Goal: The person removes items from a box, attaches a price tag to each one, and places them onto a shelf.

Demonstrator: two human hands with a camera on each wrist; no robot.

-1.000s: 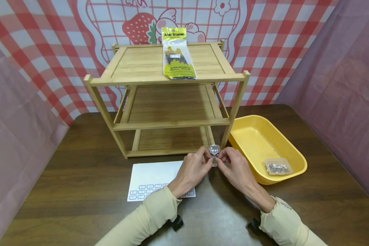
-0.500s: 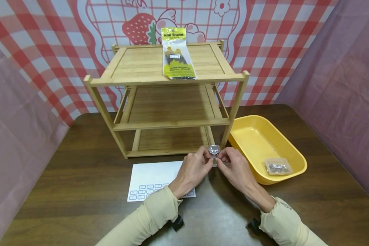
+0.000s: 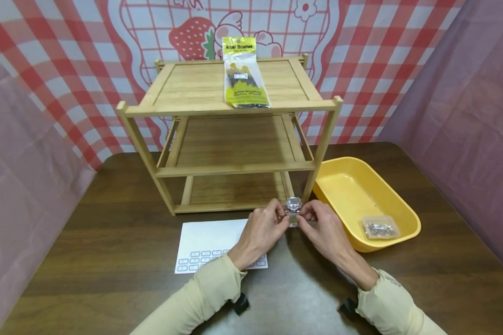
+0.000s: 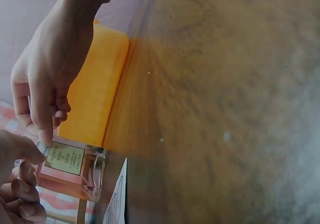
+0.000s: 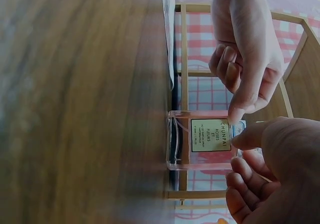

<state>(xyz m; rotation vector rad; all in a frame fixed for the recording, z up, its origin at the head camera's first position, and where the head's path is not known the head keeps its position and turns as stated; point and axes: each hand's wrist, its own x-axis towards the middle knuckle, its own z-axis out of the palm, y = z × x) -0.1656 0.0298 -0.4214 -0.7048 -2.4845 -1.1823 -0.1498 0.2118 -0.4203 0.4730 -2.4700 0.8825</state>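
Observation:
A clear, pink-tinted perfume bottle (image 5: pixel 215 160) stands upright on the table, its faceted clear cap (image 3: pixel 294 204) showing between the hands. The bottle carries a pale, dark-lettered label (image 4: pixel 65 158). Just above that, a small blue-bordered sticker (image 5: pixel 239 128) lies across the upper front. My left hand (image 3: pixel 257 231) grips the bottle's upper left side, thumb at one end of the sticker. From the other side my right hand (image 3: pixel 328 229) grips it likewise, thumb at the sticker's other end. Fingers of both hands curl around the bottle's sides, partly hidden.
A three-tier wooden shelf (image 3: pixel 230 168) stands behind, with an Artist Brushes packet (image 3: pixel 245 86) on its top tier. A yellow bin (image 3: pixel 352 186) at right contains a small clear box (image 3: pixel 380 227). A sticker sheet (image 3: pixel 211 237) lies partly under my left forearm.
The head view has shifted very slightly. Both hands stay on the perfume bottle, with only small finger movement around its neck.

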